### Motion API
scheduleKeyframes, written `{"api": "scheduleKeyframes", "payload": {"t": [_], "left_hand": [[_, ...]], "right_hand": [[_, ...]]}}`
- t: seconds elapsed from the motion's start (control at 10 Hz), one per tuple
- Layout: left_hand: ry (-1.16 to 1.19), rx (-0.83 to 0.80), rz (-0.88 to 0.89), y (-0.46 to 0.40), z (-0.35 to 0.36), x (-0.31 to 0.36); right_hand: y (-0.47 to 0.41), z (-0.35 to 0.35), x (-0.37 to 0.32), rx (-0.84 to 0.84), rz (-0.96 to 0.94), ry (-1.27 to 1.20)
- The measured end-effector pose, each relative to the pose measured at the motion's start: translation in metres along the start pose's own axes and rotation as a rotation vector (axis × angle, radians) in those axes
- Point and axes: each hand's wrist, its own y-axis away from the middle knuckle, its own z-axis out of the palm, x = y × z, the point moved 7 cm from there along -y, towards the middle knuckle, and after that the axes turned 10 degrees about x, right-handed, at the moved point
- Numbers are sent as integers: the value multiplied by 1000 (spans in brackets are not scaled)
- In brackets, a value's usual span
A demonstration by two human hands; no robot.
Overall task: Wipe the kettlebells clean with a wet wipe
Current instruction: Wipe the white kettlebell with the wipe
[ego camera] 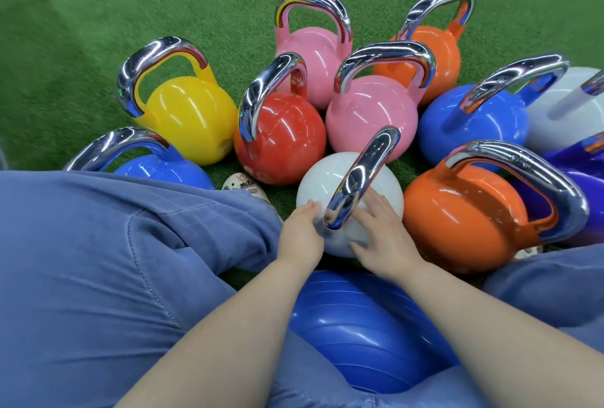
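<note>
White kettlebell (330, 179) on turf (98, 15), ringed by coloured kettlebells; its chrome handle (359, 179) partly hides both hands. Left hand (302, 231) and right hand (384, 234) lie spread against it. Wipe not discernible.

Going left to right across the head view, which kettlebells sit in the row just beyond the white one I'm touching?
Yellow kettlebell → red kettlebell → pink kettlebell → blue kettlebell.
</note>
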Motion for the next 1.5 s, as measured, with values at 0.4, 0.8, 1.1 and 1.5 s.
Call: {"api": "scheduleKeyframes", "payload": {"t": [0.4,0.8,1.1,1.5], "left_hand": [[359,67,-402,15,13,-10],[-27,-232,-253,-27,-42,63],[57,-280,-277,-38,-65,83],[68,-362,174,-16,-73,121]], "right_hand": [[22,3,-7,203,267,-46],[12,-19,-7,250,890,-722],[10,-30,6,220,976,-915],[-9,-75,0,439,789,-844]]}}
